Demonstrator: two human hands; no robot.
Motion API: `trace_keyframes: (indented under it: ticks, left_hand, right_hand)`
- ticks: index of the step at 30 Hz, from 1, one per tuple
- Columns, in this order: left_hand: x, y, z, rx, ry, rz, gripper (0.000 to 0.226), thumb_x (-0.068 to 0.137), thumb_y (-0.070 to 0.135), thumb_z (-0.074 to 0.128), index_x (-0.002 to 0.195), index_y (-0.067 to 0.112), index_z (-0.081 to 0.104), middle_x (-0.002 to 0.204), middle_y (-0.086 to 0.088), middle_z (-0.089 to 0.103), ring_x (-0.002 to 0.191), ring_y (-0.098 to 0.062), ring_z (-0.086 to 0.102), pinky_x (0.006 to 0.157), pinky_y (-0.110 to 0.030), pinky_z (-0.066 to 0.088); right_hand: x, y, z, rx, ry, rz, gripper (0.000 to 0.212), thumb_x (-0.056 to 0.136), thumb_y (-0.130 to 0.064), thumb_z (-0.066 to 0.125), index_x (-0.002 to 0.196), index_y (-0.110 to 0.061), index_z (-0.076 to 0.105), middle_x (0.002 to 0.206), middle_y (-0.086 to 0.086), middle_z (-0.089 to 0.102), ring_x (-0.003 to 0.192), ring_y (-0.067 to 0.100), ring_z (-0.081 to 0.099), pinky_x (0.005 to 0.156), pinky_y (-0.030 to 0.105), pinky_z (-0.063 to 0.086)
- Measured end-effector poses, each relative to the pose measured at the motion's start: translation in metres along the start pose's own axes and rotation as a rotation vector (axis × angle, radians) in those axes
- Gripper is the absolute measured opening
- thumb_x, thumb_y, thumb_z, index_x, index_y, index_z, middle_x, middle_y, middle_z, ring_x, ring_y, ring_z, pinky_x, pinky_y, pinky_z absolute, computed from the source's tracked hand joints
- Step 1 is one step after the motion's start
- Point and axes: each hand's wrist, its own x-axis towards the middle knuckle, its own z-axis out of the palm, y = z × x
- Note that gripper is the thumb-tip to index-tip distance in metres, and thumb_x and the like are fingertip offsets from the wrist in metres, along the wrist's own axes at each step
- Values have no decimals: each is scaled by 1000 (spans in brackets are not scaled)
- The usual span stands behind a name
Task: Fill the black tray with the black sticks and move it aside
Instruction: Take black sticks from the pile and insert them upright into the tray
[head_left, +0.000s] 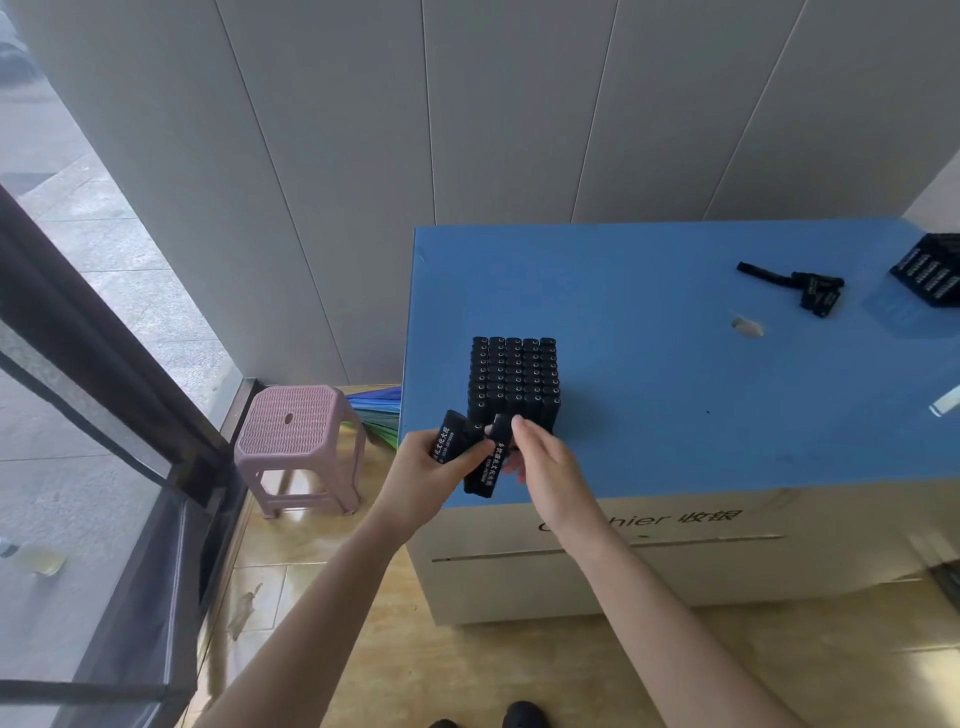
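Left hand (434, 465) grips one black stick (450, 435), right hand (543, 462) pinches a second stick (487, 467), both at the near edge of the black tray (551, 417), apparently nearly full; tilted insertion could topple seated sticks (514, 371)

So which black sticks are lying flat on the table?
The loose pile of black sticks far right on the blue tabletop; the packed sticks at its near edge stand upright.
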Motion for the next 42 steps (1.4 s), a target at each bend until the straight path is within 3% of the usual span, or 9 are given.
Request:
trace_keyframes:
  ticks: [2,6,10,17,22,28,32,35,42]
  left_hand:
    - [-1,-1,4,15,-14,18,27,88,15,62,61,13,58,39,8,44,38,-5,33,42,-17,28]
    - [1,-6,0,28,8,-28,25,87,19,65,66,6,61,40,8,40,38,-8,31,42,-18,28]
    - [2,-9,-11,-16,93,-115,26,85,18,66,64,8,55,43,2,41,34,-6,33,38,-16,29]
    - [5,-6,-23,-42,150,-148,26,85,19,67,66,8,53,48,-5,41,35,-9,33,37,-19,30]
    - [6,-5,-27,-55,162,-158,26,85,20,67,67,8,53,49,-5,40,34,-7,33,36,-18,30]
    - [6,-4,-29,-67,167,-164,26,85,20,66,68,6,54,50,-7,40,34,-7,33,37,-18,30]
    - [7,-5,-30,-66,168,-163,25,85,21,66,70,5,54,52,-7,42,35,-8,35,37,-18,32]
    - [6,-6,-30,-72,170,-163,25,85,20,66,70,5,54,52,-7,42,34,-7,35,36,-17,32]
    - [7,-8,-28,-93,161,-178,21,84,21,67,76,4,57,55,-6,45,38,-9,37,37,-17,33]
  right_hand:
    - [3,-1,-2,-25,26,-111,29,97,-27,42,95,-8,64,73,-4,58,61,0,47,61,12,40]
    - [12,7,-11,-91,36,-228,10,91,-16,57,100,-15,60,81,-7,63,71,-2,57,69,15,49]
    - [21,10,-20,-265,61,-353,15,86,-15,64,97,-19,54,82,-7,65,75,7,62,71,20,52]
    - [40,10,-23,-390,72,-444,19,84,-14,66,102,-18,63,83,-8,64,76,10,63,74,26,55]
    - [49,4,-23,-417,107,-480,13,84,-9,65,96,-14,63,88,-9,62,77,10,62,75,23,54]
    - [52,0,-28,-539,111,-521,12,86,-17,63,98,-18,65,83,-3,57,68,15,56,69,29,51]
    - [51,-5,-34,-536,71,-358,14,78,-21,73,89,-17,65,69,0,59,59,9,51,65,26,49]
    - [51,-9,-38,-512,13,-255,18,75,-16,75,90,-16,66,72,-1,62,61,7,56,66,20,50]
    - [54,-6,-27,-575,96,-402,14,79,-17,72,87,-7,66,84,-1,62,66,11,60,68,22,51]
